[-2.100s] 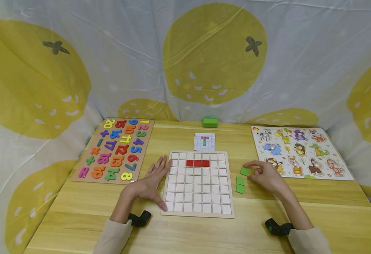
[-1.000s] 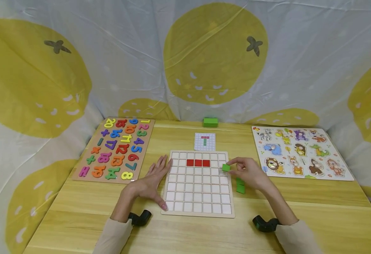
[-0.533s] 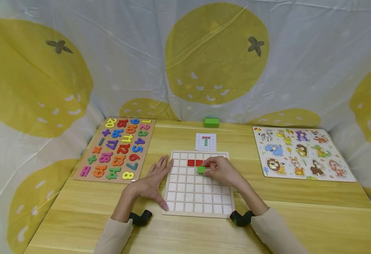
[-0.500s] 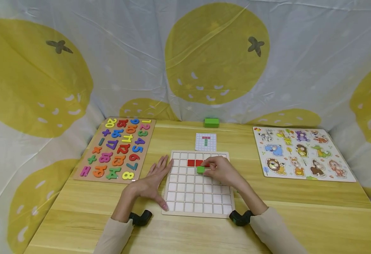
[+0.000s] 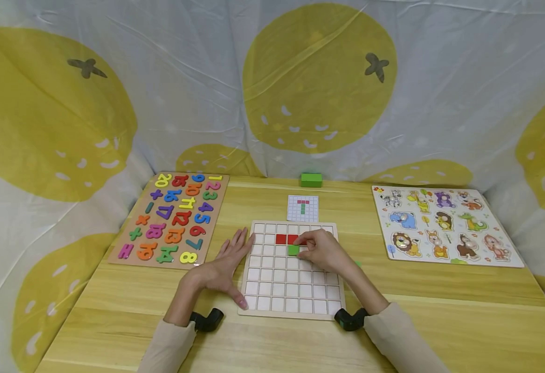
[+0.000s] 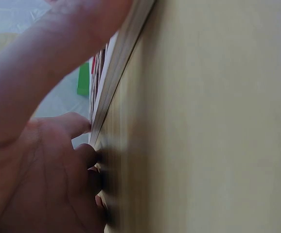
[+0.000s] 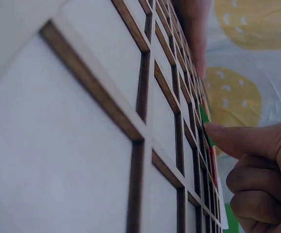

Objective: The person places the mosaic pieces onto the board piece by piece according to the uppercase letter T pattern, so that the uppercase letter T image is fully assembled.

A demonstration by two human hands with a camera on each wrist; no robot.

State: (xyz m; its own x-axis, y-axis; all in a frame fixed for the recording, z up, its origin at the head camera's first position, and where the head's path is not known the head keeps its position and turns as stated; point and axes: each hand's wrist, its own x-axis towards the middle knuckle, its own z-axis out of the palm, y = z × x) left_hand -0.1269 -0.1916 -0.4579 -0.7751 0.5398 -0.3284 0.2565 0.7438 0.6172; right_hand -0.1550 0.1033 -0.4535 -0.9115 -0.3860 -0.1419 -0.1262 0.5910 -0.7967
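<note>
A white grid board with a wooden frame lies in the middle of the table. My left hand is spread along its left side, thumb at the near corner and fingertips at the edge; the left wrist view shows this board edge from low down. Between thumb and forefinger, my right hand pinches a small green square tile over the cell just below the middle of the red row. In the right wrist view the green tile stands slightly tilted against the grid. Two red tiles show; the right hand covers the third.
A card with a red and green T pattern lies behind the board, a green block farther back. A number puzzle is at left, an animal puzzle at right. The right forearm mostly hides loose green tiles.
My right hand has picked up a green tile from the table at the right and carried it left over the board, below the red row. My left hand has stayed put.
</note>
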